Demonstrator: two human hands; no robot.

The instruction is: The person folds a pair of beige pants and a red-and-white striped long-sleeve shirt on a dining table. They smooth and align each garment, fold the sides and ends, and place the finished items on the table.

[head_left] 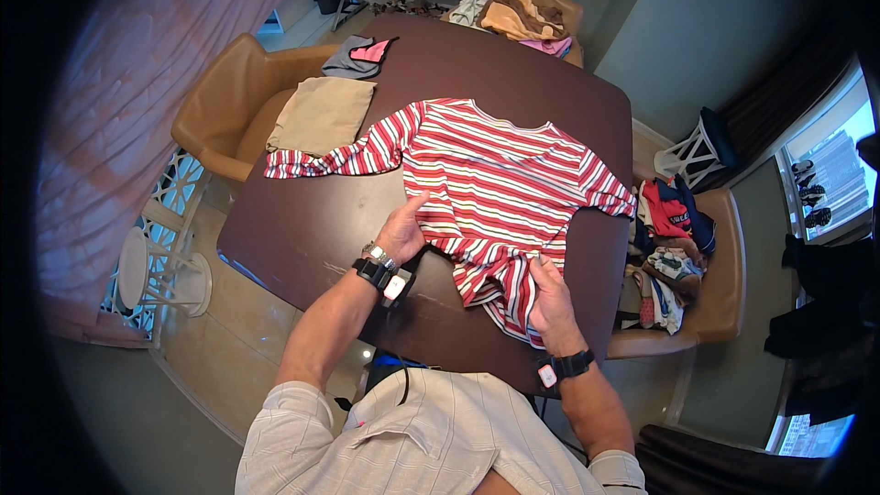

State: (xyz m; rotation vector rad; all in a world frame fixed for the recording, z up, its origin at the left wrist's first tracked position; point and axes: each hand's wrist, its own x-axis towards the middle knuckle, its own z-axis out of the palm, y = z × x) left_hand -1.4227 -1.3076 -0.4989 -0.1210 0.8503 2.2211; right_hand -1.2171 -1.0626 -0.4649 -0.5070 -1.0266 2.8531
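A red, white and dark striped long-sleeved shirt (pixel 495 165) lies spread on the dark brown table (pixel 321 229), its neckline away from me. One sleeve stretches out to the left, while the other hangs toward the table's right edge. My left hand (pixel 401 231) is closed at the shirt's left side, thumb on top of the cloth and the other fingers mostly hidden. With my right hand (pixel 553 298) I pinch the lower hem near its right corner. The hem between both hands is bunched and creased, and part of it folds toward me.
Folded beige cloth (pixel 321 115) and a grey and pink piece (pixel 357 57) lie at the table's left edge. Clothes are piled on a far chair (pixel 527 18) and a right-hand chair (pixel 674 257). A tan chair (pixel 215 110) and white stool (pixel 165 270) stand left.
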